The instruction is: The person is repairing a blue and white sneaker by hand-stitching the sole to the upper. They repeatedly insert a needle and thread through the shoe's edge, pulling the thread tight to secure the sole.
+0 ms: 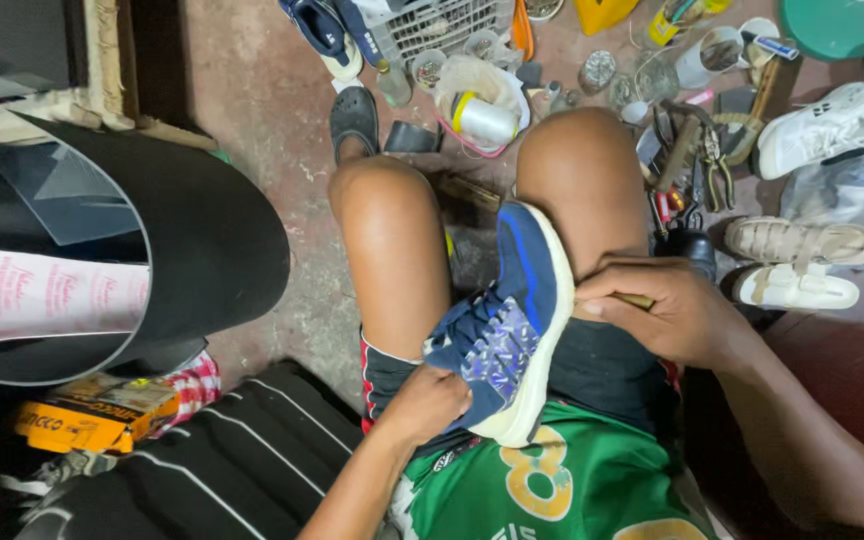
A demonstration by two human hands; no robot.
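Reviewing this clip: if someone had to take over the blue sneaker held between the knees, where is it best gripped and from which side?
Probably the heel end of the blue sneaker, from the wearer's left, where the left hand already has a grip on the upper. The shoe lies on its side, pale sole facing the right hand, which presses a thin tool against the sole edge, so that side is occupied.

Both hands closed — left (427, 400) low, right (667, 310) higher, fingers curled.

Left hand (430, 400) grips a blue sneaker (512, 320); right hand (667, 315) presses its sole.
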